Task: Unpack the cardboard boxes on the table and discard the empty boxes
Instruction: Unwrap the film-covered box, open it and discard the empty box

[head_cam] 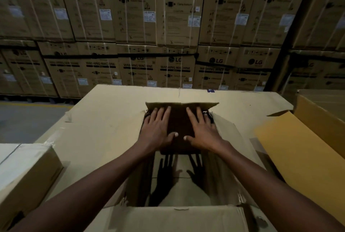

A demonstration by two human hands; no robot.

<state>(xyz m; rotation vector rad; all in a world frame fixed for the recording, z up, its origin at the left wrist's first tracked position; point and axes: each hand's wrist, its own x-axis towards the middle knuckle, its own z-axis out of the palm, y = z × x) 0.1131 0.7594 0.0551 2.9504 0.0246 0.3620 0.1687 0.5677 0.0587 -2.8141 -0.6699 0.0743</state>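
Nearest, at bottom centre, an open cardboard box (179, 216) shows its front flap. Above it both arms reach in: left hand (158, 129) and right hand (202, 131) lie flat, fingers spread (gripping nothing), on a dark slab (178, 121) at frame centre, over the box's opening.

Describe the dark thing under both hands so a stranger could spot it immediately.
Start at the cardboard-covered table before the wall of washing machine cartons, and find the open box in its middle. Over that box, the left hand and right hand lie flat on a dark brown slab. It alone is dark; everything around it is pale cardboard.
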